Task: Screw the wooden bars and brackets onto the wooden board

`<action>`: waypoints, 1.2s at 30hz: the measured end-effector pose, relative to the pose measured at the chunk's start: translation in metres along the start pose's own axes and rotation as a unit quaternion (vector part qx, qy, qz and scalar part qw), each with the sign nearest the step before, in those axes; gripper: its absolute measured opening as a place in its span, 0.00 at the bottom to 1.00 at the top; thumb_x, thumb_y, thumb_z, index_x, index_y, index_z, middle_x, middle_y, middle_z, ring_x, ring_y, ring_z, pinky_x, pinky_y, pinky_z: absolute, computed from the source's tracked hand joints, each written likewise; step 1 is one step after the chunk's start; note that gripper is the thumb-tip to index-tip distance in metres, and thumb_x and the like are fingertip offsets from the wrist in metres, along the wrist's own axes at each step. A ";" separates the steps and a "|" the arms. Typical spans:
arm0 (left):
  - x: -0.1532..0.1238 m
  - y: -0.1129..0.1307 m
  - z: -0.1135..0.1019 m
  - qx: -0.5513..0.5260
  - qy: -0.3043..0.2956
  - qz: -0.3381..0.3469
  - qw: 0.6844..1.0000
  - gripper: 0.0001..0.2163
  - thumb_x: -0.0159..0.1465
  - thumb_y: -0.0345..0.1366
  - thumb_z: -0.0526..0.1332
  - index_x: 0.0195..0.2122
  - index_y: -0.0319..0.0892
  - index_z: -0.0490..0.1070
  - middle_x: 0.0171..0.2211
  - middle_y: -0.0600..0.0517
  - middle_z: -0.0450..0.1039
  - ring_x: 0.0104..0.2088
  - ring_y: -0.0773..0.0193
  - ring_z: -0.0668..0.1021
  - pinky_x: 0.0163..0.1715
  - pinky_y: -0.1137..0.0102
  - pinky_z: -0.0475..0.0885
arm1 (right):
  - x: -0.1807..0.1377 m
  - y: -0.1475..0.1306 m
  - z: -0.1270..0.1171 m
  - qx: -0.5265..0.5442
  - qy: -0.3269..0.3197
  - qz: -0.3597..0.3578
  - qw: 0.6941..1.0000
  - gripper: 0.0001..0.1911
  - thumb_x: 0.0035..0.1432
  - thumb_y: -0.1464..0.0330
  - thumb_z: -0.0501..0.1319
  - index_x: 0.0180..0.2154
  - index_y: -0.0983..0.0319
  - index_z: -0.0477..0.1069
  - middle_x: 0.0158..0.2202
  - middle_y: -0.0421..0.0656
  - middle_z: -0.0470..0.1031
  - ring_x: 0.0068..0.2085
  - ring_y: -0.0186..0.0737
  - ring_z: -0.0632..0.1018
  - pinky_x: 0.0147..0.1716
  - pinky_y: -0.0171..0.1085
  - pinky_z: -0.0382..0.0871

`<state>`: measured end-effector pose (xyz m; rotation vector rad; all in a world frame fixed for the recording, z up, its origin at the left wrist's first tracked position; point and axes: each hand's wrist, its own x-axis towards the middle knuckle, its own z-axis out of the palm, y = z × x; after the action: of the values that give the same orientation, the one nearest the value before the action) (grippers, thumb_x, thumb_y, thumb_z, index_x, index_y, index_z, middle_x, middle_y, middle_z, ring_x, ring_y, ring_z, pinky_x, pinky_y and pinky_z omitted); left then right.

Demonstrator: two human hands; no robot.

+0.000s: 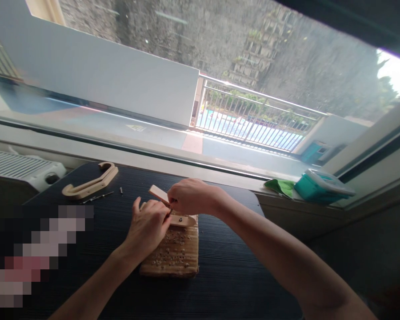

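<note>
A pale wooden piece with a rounded end [189, 221] lies across a brown corrugated cardboard block [183, 269] pitted with small holes. A small dark screw or nut shows in the wood. My left hand [149, 218] is closed over the near left of this wooden piece, its thumb side toward the block. My right hand [191, 195] is closed in a pinch just above, against a second pale wooden strip [157, 192] that sticks out to the left. A thin dark bit shows between the hands; what the right fingertips grip is hidden.
On the dark table [226, 275], a curved wooden part with hooked ends [93, 184] lies at the back left, beside thin metal rods [98, 197] and a small screw [121, 191]. A teal box [320, 186] and green cloth [280, 186] rest on the windowsill. A radiator [23, 166] stands left.
</note>
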<state>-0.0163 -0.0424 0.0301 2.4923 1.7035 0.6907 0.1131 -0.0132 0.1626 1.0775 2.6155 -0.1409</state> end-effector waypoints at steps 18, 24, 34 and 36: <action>0.001 0.002 -0.002 0.020 -0.012 0.001 1.000 0.09 0.60 0.35 0.53 0.29 0.43 0.72 0.33 0.49 0.75 0.41 0.54 0.74 0.55 0.45 0.50 | 0.001 0.002 -0.004 0.015 0.002 0.011 1.000 0.13 0.57 0.72 0.53 0.37 0.65 0.75 0.38 0.47 0.78 0.35 0.37 0.75 0.26 0.33 0.59; -0.001 0.001 -0.002 0.024 -0.011 0.003 1.000 0.08 0.60 0.34 0.54 0.29 0.43 0.72 0.33 0.49 0.75 0.41 0.54 0.74 0.55 0.45 0.50 | -0.004 -0.003 -0.013 0.005 -0.015 0.023 1.000 0.13 0.55 0.70 0.55 0.41 0.62 0.74 0.40 0.46 0.78 0.38 0.41 0.76 0.27 0.34 0.60; 0.001 0.003 -0.001 0.018 -0.011 0.002 1.000 0.08 0.60 0.34 0.53 0.29 0.43 0.72 0.33 0.50 0.75 0.42 0.54 0.74 0.55 0.45 0.50 | 0.002 -0.001 -0.003 -0.010 -0.010 -0.020 1.000 0.11 0.55 0.74 0.54 0.36 0.64 0.75 0.36 0.47 0.78 0.37 0.38 0.76 0.28 0.33 0.61; 0.001 0.003 -0.001 0.017 -0.008 0.005 1.000 0.08 0.60 0.34 0.54 0.29 0.43 0.71 0.33 0.50 0.75 0.42 0.54 0.74 0.55 0.45 0.50 | 0.003 0.000 -0.001 -0.008 -0.011 -0.008 1.000 0.12 0.55 0.73 0.53 0.36 0.65 0.75 0.37 0.47 0.78 0.37 0.39 0.76 0.28 0.33 0.61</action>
<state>-0.0141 -0.0430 0.0318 2.5237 1.7138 0.6454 0.1113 -0.0108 0.1624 1.0454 2.6019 -0.1329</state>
